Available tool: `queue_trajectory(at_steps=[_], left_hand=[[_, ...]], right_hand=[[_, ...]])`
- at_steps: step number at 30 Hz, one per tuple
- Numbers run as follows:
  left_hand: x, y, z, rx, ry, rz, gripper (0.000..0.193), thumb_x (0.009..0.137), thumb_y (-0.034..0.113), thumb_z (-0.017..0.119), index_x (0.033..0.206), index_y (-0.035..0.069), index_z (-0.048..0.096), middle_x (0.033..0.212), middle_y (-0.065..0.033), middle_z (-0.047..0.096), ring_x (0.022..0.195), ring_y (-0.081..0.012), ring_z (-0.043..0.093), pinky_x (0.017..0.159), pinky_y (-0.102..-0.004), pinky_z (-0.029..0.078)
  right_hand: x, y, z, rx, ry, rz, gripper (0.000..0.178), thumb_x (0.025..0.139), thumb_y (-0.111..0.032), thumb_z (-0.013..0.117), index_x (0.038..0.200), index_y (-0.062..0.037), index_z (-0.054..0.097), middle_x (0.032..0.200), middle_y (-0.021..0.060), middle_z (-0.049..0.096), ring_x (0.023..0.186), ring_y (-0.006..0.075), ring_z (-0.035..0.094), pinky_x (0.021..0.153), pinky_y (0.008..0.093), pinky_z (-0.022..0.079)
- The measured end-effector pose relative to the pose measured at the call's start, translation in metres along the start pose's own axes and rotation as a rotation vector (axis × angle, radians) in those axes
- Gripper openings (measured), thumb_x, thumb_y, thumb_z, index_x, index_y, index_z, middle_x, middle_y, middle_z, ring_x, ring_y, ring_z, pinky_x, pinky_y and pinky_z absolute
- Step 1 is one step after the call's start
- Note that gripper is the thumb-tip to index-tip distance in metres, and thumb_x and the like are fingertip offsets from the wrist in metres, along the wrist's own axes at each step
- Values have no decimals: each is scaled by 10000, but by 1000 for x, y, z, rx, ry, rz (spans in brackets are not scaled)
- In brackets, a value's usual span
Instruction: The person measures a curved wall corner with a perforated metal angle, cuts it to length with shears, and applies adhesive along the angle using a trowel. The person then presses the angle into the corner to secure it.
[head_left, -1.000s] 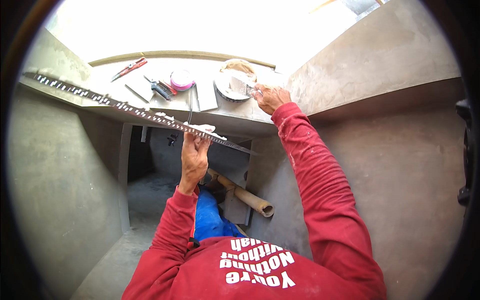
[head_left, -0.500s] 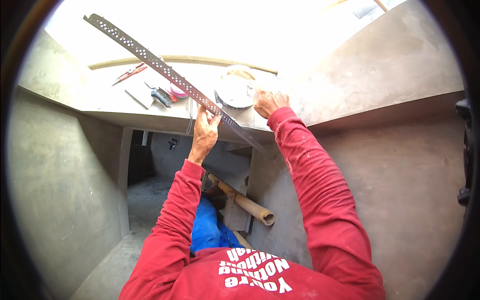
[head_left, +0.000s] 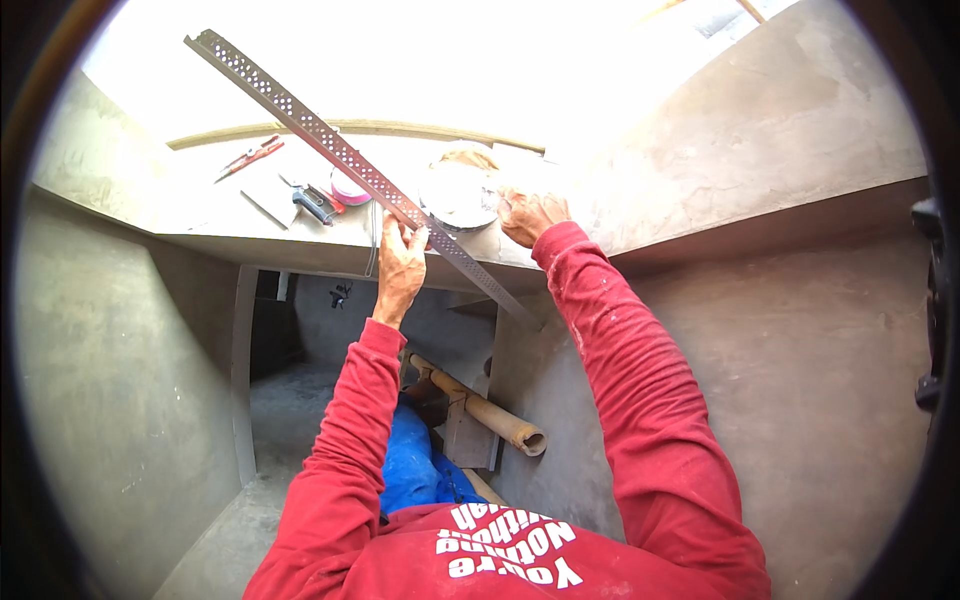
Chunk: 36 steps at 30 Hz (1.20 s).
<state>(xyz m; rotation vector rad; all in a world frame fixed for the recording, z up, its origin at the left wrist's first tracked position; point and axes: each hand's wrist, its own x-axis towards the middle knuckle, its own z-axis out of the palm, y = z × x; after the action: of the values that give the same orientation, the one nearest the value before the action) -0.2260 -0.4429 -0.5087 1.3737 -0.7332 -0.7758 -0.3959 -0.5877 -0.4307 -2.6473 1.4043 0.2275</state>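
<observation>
My left hand (head_left: 402, 265) grips a long perforated metal angle strip (head_left: 345, 155) between thumb and fingers. The strip slants from the upper left, over the ledge, down toward the wall at lower right. My right hand (head_left: 533, 215) is closed beside a round, dark-sided tub (head_left: 455, 200) with pale contents; whatever sits in its curled fingers is hidden. Left of the strip lie a dark-handled tool with red parts (head_left: 315, 203), a pink roll (head_left: 348, 189) and a red-handled tool (head_left: 250, 158).
The bright ledge (head_left: 215, 222) runs across in front of me, with a long wooden strip (head_left: 420, 128) along its back. Grey plastered walls (head_left: 120, 330) stand on both sides. Below the ledge are an opening and a bamboo pole (head_left: 490, 412) near my blue-clad legs.
The view has shifted slightly. My left hand still holds the strip, and my right hand's fingers have turned a little beside the tub.
</observation>
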Motion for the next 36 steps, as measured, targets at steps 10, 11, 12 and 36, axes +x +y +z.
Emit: queue_trajectory(at_steps=[10,11,12,36], left_hand=[[-2,10,-2,75,-4,-19,306,985,55,602,1270,2,504,997,-79,607,781,-148,606,732,-312,565],[-1,10,-2,75,-6,-23,306,986,56,602,1270,3,504,999,-80,611,781,-148,609,732,-313,563],[-1,10,-3,91,-8,-17,306,985,56,602,1270,3,504,989,-78,613,782,-150,613,730,-313,561],[1,6,-3,26,-8,-17,324,976,52,613,1279,-13,516,948,-55,613,784,-128,602,726,-305,549]], right_hand=[[0,-9,17,-6,54,-152,286,910,-267,512,1004,-140,751,923,143,752,760,321,730,632,480,563],[0,-8,20,57,100,-168,276,915,-250,515,992,-136,754,916,142,752,763,311,730,642,470,568],[1,-7,23,106,120,-150,268,920,-233,518,979,-132,758,909,141,752,767,301,730,652,459,573],[6,-6,10,1224,-696,512,268,1074,-328,497,1197,-91,524,767,54,580,558,124,552,427,273,472]])
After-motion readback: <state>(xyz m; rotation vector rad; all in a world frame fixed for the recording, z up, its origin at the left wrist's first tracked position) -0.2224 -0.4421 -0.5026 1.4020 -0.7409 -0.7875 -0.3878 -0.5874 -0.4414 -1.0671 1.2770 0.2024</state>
